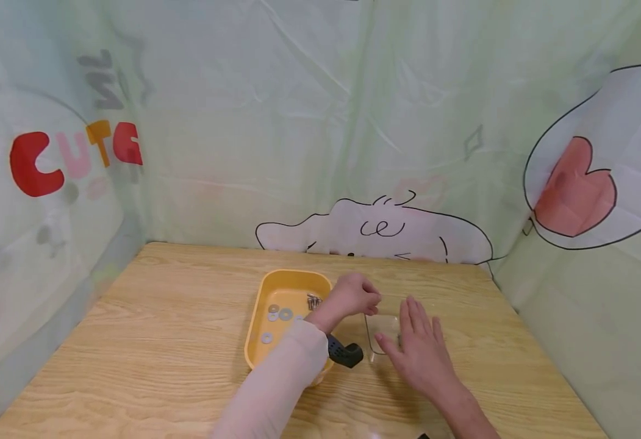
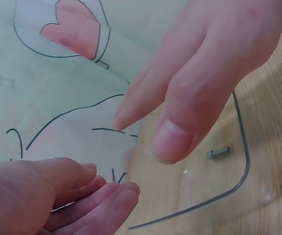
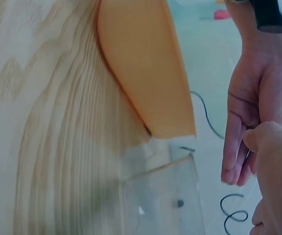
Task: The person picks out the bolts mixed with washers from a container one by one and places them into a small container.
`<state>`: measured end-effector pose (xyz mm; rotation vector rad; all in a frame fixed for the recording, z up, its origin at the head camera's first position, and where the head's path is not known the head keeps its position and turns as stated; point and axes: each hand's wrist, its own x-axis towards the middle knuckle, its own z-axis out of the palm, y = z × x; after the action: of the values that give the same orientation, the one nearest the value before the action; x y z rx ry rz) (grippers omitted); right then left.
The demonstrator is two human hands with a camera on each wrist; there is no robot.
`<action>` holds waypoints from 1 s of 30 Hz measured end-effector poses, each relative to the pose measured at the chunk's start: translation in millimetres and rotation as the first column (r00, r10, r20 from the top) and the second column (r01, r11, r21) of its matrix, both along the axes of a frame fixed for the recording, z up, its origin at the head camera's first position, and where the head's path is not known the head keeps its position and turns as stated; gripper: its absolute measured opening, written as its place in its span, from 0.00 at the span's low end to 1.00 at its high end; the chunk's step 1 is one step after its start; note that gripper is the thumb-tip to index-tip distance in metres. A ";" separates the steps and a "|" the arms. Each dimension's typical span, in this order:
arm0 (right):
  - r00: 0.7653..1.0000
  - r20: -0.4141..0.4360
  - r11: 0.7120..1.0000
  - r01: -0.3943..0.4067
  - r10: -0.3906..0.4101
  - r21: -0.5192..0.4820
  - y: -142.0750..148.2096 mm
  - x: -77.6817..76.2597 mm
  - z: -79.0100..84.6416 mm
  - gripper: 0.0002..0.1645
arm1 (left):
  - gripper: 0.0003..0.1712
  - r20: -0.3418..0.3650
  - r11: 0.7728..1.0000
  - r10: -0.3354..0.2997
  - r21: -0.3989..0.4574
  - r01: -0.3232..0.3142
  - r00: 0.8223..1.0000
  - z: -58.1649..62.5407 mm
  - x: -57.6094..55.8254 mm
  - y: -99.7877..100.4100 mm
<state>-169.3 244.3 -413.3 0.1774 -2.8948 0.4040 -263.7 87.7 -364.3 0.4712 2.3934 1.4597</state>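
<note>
My left hand (image 1: 355, 294) hovers over the far left corner of a clear plastic box (image 1: 382, 339). Its fingers are loosely bent, and I see nothing held between them in the left wrist view. My right hand (image 1: 421, 347) is at the box's right side, fingers extended and thumb out over the box. A small metal screw (image 2: 218, 152) lies in the box, below the right thumb. Left of the box stands a yellow tray (image 1: 252, 329), partly covered by my left forearm. It holds several flat washers (image 1: 285, 314) and a cluster of screws (image 1: 313, 302).
A black device (image 1: 346, 353) is strapped at my left wrist, between tray and box. The wooden table (image 1: 177, 341) extends around both containers. Printed curtains (image 1: 232, 152) stand behind the table and along its sides.
</note>
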 end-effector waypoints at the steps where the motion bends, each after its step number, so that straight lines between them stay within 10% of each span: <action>1: 1.000 -0.002 1.000 -0.009 0.009 -0.002 -2.6 0.6 1.7 0.53 | 0.11 0.001 1.000 0.004 0.001 -0.004 1.000 0.7 -0.7 -1.7; 30: 0.994 0.028 0.994 -0.105 0.105 0.004 -56.8 3.3 0.6 0.54 | 0.12 0.046 0.990 0.081 0.110 -0.085 0.996 -7.4 -11.0 -49.8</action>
<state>-165.9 187.5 -412.7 0.3283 -2.9223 0.4190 -274.8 37.8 -371.8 0.3667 2.3333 1.6298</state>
